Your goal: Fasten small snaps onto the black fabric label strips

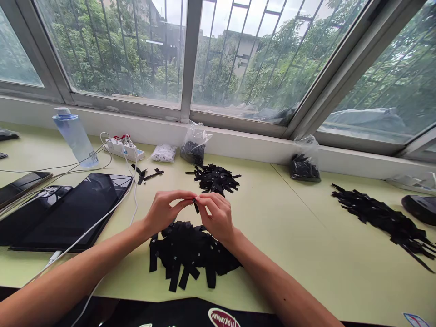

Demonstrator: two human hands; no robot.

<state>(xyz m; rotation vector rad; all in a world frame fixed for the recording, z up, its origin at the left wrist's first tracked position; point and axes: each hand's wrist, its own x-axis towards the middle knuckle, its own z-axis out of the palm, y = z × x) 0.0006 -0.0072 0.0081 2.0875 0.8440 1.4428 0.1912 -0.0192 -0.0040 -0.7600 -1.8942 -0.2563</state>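
Observation:
My left hand and my right hand meet fingertip to fingertip above the table. Between them they pinch a short black fabric strip, whose lower end hangs down; the fingers hide the rest of it. Just below lies a large heap of black strips, some bearing small white letter marks like "M". Beyond my hands sits a smaller heap of black strips with small light specks on it.
Left are a tablet, cables, phones, a tilted-looking blue bottle and a power strip. Along the sill stand a white packet and clear bags of black pieces. A long strip pile lies right.

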